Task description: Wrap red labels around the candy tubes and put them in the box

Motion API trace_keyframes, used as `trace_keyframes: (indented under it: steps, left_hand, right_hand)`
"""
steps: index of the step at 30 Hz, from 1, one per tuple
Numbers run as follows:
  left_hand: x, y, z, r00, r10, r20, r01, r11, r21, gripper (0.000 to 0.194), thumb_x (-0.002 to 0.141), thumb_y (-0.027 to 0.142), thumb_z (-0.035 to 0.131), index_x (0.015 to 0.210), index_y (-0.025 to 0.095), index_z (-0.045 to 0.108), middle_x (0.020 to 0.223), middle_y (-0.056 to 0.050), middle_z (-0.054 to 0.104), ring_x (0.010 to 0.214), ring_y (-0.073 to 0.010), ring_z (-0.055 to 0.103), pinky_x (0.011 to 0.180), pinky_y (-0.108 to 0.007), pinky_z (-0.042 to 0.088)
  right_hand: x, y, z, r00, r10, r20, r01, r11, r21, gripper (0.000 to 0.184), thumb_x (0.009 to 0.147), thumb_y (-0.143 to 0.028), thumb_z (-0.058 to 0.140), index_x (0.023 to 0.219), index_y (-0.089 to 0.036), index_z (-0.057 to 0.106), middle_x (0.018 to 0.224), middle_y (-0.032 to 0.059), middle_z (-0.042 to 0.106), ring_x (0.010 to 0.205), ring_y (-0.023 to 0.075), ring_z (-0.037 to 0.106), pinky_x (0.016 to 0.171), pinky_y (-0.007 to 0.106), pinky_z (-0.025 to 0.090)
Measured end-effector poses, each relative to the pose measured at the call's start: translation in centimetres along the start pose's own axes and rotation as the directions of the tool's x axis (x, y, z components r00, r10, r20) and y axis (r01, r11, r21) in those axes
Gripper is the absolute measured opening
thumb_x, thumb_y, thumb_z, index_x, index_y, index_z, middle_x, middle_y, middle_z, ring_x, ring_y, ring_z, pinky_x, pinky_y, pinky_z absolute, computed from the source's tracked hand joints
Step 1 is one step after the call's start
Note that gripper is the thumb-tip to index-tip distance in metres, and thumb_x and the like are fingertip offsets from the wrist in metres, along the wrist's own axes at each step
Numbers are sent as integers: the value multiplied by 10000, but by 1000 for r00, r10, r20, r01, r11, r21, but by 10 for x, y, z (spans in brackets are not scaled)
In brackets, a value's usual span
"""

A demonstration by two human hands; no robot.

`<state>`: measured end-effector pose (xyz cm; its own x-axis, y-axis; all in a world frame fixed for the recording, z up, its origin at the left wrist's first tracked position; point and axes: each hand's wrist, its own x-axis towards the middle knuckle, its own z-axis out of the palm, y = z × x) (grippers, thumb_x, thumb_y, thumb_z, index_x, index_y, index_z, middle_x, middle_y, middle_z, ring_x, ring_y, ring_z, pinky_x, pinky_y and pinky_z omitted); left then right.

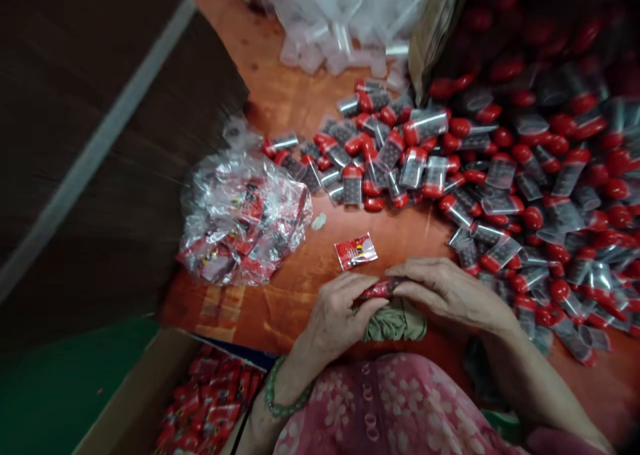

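Both of my hands meet near the table's front edge. My left hand (340, 308) is closed on the left end of a small red container with dark printing (378, 289), thumb below and fingers above. At its other end my right hand (445, 289) is also closed on it, fingers over the top. Much of the container is hidden by the fingers. Beneath the hands lies a crumpled green cloth (395, 321). Just beyond them, flat on the table, is one red printed label (356, 250).
Many red-capped clear containers (353, 185) are heaped across the right and back. A plastic bag of red labels (245, 221) sits at left. Clear plastic sleeves (345, 21) are piled at the back. Below the table, a cardboard box (135, 388) holds red packed items (205, 401).
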<state>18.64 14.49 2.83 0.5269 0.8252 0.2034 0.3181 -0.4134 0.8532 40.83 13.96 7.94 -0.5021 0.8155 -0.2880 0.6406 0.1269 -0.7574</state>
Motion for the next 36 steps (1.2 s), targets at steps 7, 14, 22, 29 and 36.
trace_keyframes:
  steps: [7, 14, 22, 29, 36]
  left_hand:
    - [9, 8, -10, 994, 17, 110, -30, 993, 114, 70, 868, 210, 656, 860, 155, 699, 798, -26, 760, 715, -191, 682, 809, -383, 452]
    - [5, 4, -7, 976, -51, 211, 32, 995, 89, 127, 865, 244, 649, 820, 151, 722, 724, -43, 727, 692, -192, 650, 689, -324, 467]
    - [7, 4, -4, 993, -15, 118, 11, 999, 38, 164, 882, 261, 628, 887, 147, 745, 837, -81, 774, 757, -204, 714, 720, -312, 527]
    - [9, -5, -15, 944, -292, 155, 323, 916, -237, 436, 726, 440, 803, 1068, 180, 732, 944, -83, 784, 840, -216, 735, 812, -321, 563]
    - [-8, -11, 8, 850, -505, 152, 355, 334, -873, 690, 567, 546, 874, 1131, 195, 688, 1116, -113, 742, 1028, -263, 708, 963, -405, 550]
  right_hand:
    - [2, -4, 19, 987, -100, -128, 87, 991, -100, 384, 1040, -410, 357, 1048, -157, 646, 902, 66, 697, 839, 182, 666, 761, 298, 501]
    - [-2, 0, 34, 980, -147, -133, 131, 984, -123, 355, 1049, -411, 319, 1028, -176, 585, 886, 48, 670, 798, 159, 645, 714, 282, 507]
    - [-1, 5, 34, 969, -172, -179, 161, 984, -71, 267, 1045, -372, 353, 1052, -188, 546, 899, 59, 658, 801, 166, 629, 715, 287, 505]
    - [-3, 12, 30, 972, -3, -234, 81, 942, 326, 167, 1002, -312, 485, 1001, -188, 596, 921, 43, 630, 810, 139, 607, 746, 269, 503]
    - [12, 13, 66, 879, 408, -248, 23, 482, 876, 272, 920, -449, 615, 1007, -191, 619, 634, -34, 650, 529, 98, 600, 543, 209, 504]
